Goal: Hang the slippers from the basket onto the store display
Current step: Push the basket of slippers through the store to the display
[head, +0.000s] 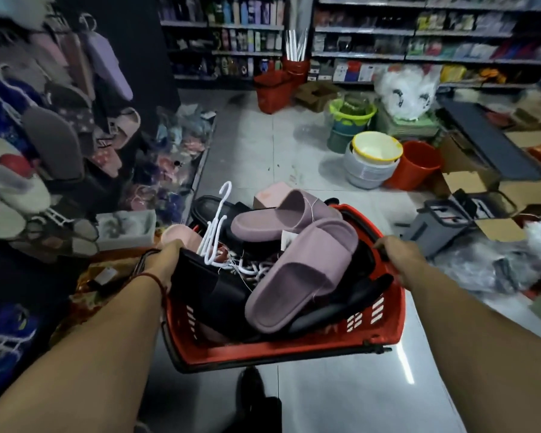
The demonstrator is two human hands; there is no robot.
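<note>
Both of your hands are on the red basket (294,348): your left hand (169,256) is curled closed around its left rim, your right hand (397,253) closed over the right rim, and neither has a slipper yet. Two mauve slide slippers (297,273) lie on top of the heap — one across the far side, the nearer one slanting toward the front right corner, sole down. Under them sit black slippers (210,289), and a pink one (178,234) pokes out at the far left corner. White plastic hangers (214,235) stand tangled along the left side, hooks up. These slides look like moulded foam, so expect them to be light, springy and a little grippy rather than slick; nothing here seems fragile. Your best hold is probably the broad strap, or a pinch across the sole at mid-length. Thin threads and a tag seem to join the mauve pair, so lift both together. The hangers may snag each other; take one by its hook. The slipper display (60,126) hangs just beside the basket's left edge, already crowded.
</note>
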